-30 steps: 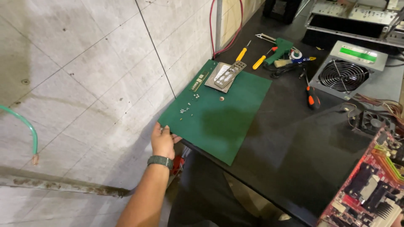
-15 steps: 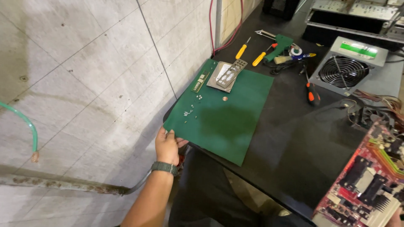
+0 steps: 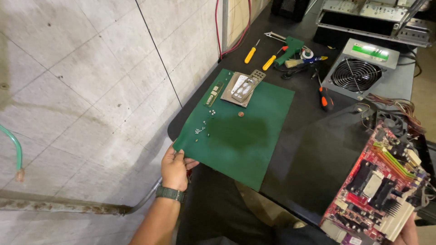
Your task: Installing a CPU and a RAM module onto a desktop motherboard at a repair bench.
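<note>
My left hand [image 3: 175, 169] pinches the near left corner of a green mat [image 3: 245, 136] that lies on a black table [image 3: 318, 149] and hangs over its near edge. On the mat's far end rest a grey metal plate with a perforated shield [image 3: 241, 87], a small memory stick [image 3: 214, 94], several tiny screws [image 3: 202, 129] and a coin [image 3: 240, 114]. At the lower right, my right hand [image 3: 408, 233], mostly out of frame, holds up a red motherboard [image 3: 381, 181] by its lower edge.
A grey power supply with a fan [image 3: 359, 72] and its wire bundle [image 3: 395, 106] sit at the back right. Yellow screwdrivers [image 3: 261, 56], an orange-handled one [image 3: 324, 97], a green tool [image 3: 290, 47] and a computer case [image 3: 372, 18] lie behind. A tiled floor is left.
The view has come closer and shifted. My left hand keeps hold of the mat's corner, which has slid a little along the table edge. The red motherboard has risen further into view at the right.
</note>
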